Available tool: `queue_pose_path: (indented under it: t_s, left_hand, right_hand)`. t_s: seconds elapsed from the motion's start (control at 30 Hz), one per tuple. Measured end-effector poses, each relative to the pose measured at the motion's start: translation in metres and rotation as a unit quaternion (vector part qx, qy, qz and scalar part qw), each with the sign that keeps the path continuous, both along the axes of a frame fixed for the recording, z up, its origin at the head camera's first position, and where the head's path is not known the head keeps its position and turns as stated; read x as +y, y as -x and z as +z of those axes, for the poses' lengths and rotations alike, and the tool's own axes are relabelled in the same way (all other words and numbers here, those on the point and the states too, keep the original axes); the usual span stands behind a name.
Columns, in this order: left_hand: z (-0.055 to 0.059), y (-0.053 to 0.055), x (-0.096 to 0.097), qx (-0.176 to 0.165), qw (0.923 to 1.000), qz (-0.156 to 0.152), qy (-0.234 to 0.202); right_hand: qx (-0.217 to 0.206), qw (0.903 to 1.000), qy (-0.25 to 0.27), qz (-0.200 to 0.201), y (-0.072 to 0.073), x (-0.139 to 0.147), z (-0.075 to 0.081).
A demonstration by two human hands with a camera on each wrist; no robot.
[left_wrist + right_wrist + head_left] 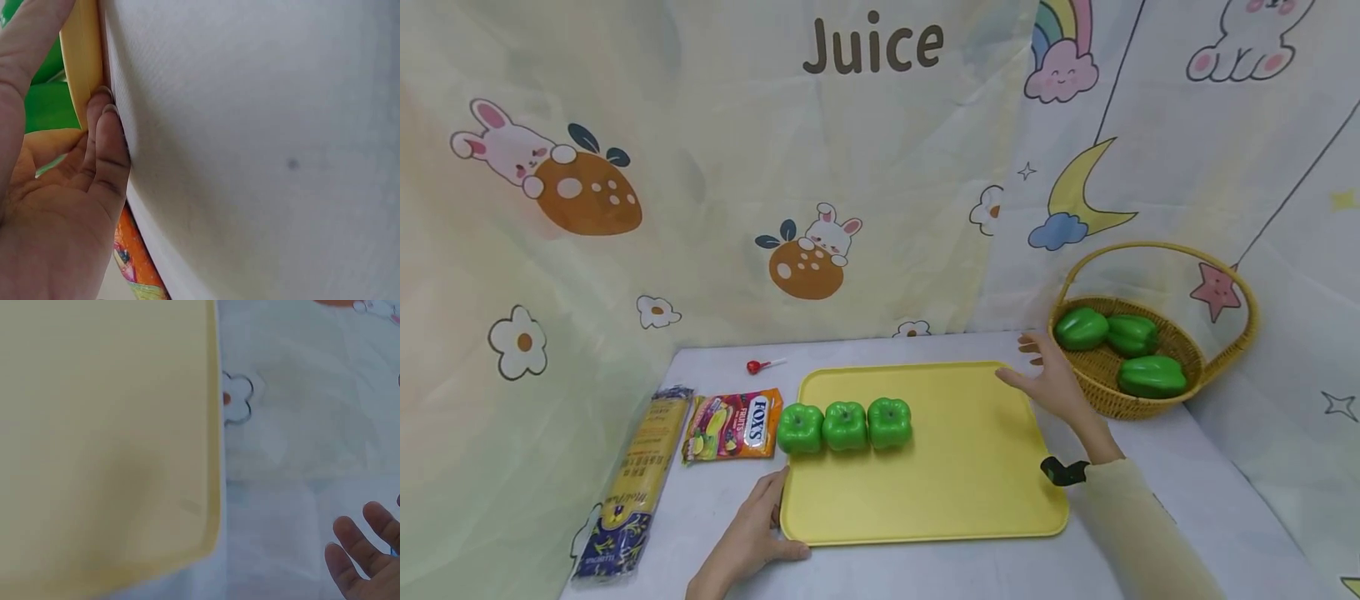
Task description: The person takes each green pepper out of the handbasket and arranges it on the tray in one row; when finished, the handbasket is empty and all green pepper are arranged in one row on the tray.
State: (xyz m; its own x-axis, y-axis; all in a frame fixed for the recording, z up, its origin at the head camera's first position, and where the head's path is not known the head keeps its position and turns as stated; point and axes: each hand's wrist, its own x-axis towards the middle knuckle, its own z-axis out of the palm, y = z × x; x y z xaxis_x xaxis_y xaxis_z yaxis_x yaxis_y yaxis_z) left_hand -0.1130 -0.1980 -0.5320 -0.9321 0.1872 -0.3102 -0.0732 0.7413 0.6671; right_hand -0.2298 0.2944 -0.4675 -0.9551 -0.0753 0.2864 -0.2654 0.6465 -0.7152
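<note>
My left hand (752, 525) holds the near left corner of a yellow tray (925, 492), its thumb by the front edge and its fingers along the left side. In the left wrist view, bent fingers (112, 150) press against the tray's rim. Three green bell peppers (846, 426) form a row on the tray's left part. My right hand (1048, 375) is over the tray's far right corner with fingers spread, nothing in it. Right beside it is a wicker basket (1093, 371), where three more green bell peppers (1152, 377) lie.
Left of the tray lies a colourful Fox's candy bag (733, 425), with a long yellow and blue pasta packet (632, 492) beyond it. A red lollipop (756, 367) lies behind the bag. The basket's tall handle (1157, 245) arches above it. A printed cloth backdrop (715, 167) stands behind.
</note>
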Motion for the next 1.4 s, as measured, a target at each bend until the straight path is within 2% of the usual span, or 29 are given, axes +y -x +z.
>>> queue_pose_path:
  t_s: [0.3, 0.53, 0.73, 1.1, 1.4]
  left_hand:
    - [0.0, 0.0, -0.001, 0.0, 1.0, 0.002, 0.0]
    - [0.0, 0.002, -0.001, -0.002, 1.0, 0.007, -0.002]
    - [-0.002, 0.002, -0.001, -0.004, 1.0, 0.004, -0.004]
    - [-0.002, 0.001, -0.004, -0.006, 0.9999, -0.007, -0.014]
    - [0.0, 0.001, -0.005, -0.01, 0.9998, -0.004, -0.018]
  right_hand:
    - [-0.022, 0.9948, -0.031, -0.094, 0.017, 0.072, 0.017]
    - [-0.033, 0.9869, -0.042, -0.152, 0.03, 0.111, 0.015]
    - [-0.065, 0.9839, -0.05, -0.159, 0.037, 0.127, 0.006]
    - [-0.109, 0.9758, -0.128, -0.14, 0.064, 0.148, -0.003]
    - [-0.149, 0.965, -0.171, -0.131, 0.073, 0.153, -0.007]
